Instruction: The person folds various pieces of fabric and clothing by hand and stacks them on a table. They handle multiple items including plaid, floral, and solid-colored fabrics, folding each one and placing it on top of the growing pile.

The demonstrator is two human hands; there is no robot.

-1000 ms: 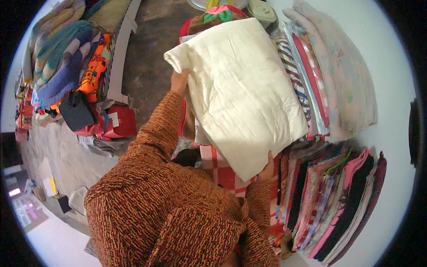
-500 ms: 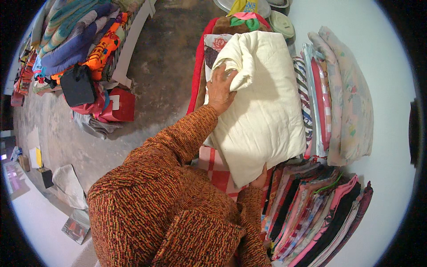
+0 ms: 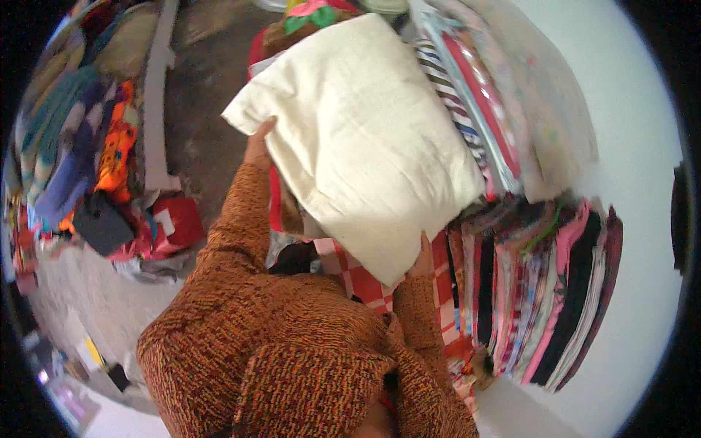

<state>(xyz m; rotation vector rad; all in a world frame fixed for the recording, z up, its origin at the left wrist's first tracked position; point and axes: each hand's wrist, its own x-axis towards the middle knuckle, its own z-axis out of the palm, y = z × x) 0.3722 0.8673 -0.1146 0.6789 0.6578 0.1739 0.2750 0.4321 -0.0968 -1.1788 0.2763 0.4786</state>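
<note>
A folded cream blanket (image 3: 365, 139) lies tilted in front of me. Its left edge is gripped by my left hand (image 3: 261, 144), with the thumb on top and the other fingers hidden underneath. My right hand (image 3: 421, 259) holds the near corner, also thumb uppermost, its remaining fingers out of sight below the cloth. Under the blanket, parts of a red-and-white checked cloth (image 3: 365, 281) show at the near side. Beyond the far edge, a brown and red cloth with a green and pink shape (image 3: 310, 20) peeks out.
On the right, a row of folded clothes (image 3: 511, 292) stands against the white wall. Further back are a striped cloth (image 3: 449, 95) and a plastic-wrapped bundle (image 3: 540, 109). At left, colourful blankets (image 3: 73, 146) are piled near a red box (image 3: 179, 223) on the floor.
The blanket has turned, its far end swinging left, and its folded-over flap now lies spread out. My left hand has moved left to its edge; my right still holds the near corner.
</note>
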